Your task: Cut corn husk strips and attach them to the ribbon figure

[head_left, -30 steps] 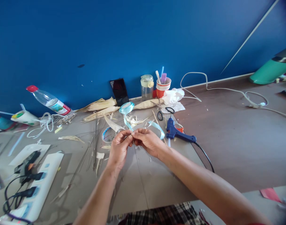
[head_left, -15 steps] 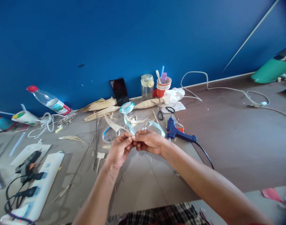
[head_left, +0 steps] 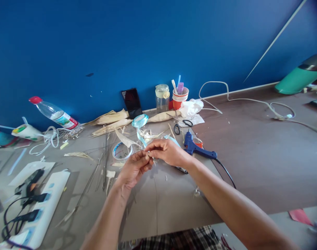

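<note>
My left hand (head_left: 138, 166) and my right hand (head_left: 166, 152) meet over the middle of the table. Thumb and fingers of both are pinched together around a small pale piece, mostly hidden by the fingertips. A thin dark strand (head_left: 156, 201) runs down below the hands; whether they hold it is unclear. Just beyond the fingers is a roll of light blue ribbon (head_left: 140, 120), its tail running down behind them. A ring-shaped tape roll (head_left: 113, 152) lies left of the ribbon. Right of my right hand rests a blue glue gun (head_left: 197, 146).
Black-handled scissors (head_left: 177, 128), dried husks (head_left: 111, 117) and thin wires (head_left: 105, 159) are scattered around. Along the wall stand a phone (head_left: 132, 103), a jar (head_left: 162, 99) and paper cups (head_left: 180, 99). A power strip (head_left: 50, 205) and a tilted bottle (head_left: 56, 113) are at left.
My right hand has shifted slightly up and its fingers now arch over the left fingertips. A dark-edged object shows beneath my right wrist. The thin strand hangs straighter.
</note>
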Demonstrator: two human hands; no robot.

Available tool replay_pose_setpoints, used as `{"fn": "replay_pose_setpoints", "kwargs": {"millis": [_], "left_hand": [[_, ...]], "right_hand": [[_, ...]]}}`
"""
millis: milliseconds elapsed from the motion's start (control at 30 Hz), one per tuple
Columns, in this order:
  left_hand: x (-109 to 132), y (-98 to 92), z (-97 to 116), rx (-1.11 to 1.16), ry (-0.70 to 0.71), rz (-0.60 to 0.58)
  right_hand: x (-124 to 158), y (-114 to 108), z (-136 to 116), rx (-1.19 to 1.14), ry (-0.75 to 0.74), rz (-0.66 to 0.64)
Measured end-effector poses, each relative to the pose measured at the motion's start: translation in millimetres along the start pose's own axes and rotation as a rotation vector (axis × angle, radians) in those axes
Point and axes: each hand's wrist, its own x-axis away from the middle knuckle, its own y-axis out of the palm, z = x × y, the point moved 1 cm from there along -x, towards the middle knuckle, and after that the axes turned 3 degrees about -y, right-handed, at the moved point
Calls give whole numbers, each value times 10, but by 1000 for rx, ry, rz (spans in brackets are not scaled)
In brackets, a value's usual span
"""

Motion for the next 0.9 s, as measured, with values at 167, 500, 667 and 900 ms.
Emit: {"fn": "replay_pose_setpoints", "kwargs": {"millis": [167,500,667,900], "left_hand": [[0,-9,-7,-17,-2,11],[18,31,9,-115,59,60],[28,78,23,-210,104,118],[14,91,23,-284,135,155]], "right_hand": [[11,-34,-30,116,-64,-26],[9,-46,-47,405,-156,66],[10,-43,-22,466,-138,96],[17,-68,-15,494,-78,109]]}}
